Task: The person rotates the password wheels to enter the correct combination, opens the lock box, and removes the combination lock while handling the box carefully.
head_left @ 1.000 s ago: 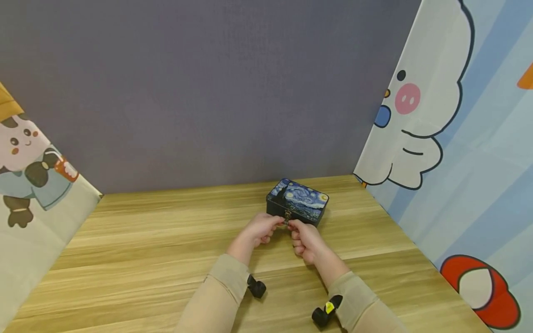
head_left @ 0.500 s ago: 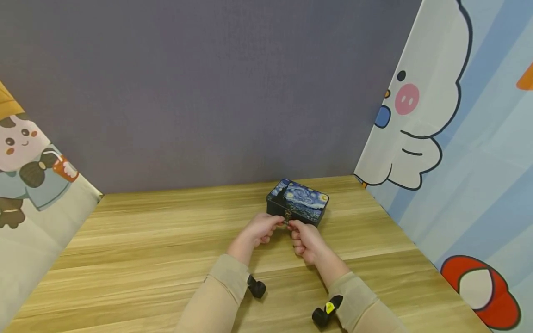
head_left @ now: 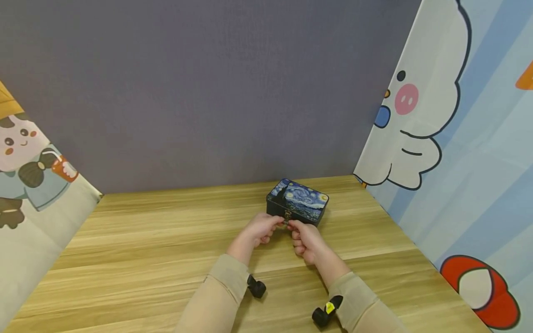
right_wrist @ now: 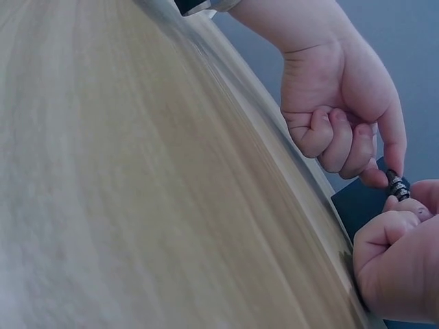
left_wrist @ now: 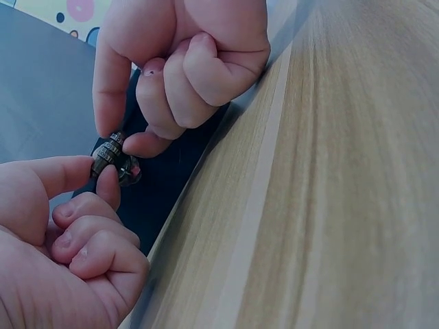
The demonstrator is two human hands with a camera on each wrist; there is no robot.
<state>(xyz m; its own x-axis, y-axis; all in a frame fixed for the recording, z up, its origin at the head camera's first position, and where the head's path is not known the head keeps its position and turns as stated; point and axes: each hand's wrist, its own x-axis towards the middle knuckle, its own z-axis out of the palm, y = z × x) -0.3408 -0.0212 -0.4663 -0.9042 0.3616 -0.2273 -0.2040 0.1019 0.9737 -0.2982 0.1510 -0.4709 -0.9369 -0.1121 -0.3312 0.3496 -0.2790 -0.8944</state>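
Note:
A small dark box (head_left: 303,198) with a swirling blue night-sky picture on its lid sits lid down at the back right of the table. On its front hangs a bronze combination padlock (left_wrist: 108,154) with ringed number dials. My left hand (head_left: 259,228) pinches one end of the padlock between thumb and forefinger, its other fingers curled into the palm. From the other side my right hand (head_left: 307,241) pinches the opposite end the same way. Part of the padlock is hidden by fingertips. The right wrist view shows the dials (right_wrist: 397,186) between the two hands.
The wood-grain table (head_left: 166,259) stretches left and forward of the box. A grey panel (head_left: 208,92) rises right behind it. Cartoon-printed sheets stand at the left (head_left: 46,222) and right (head_left: 470,199). A black wrist camera (head_left: 257,289) hangs by the left cuff.
Both hands stay at the padlock with almost no visible movement. The box keeps its place; the head view shifts very slightly.

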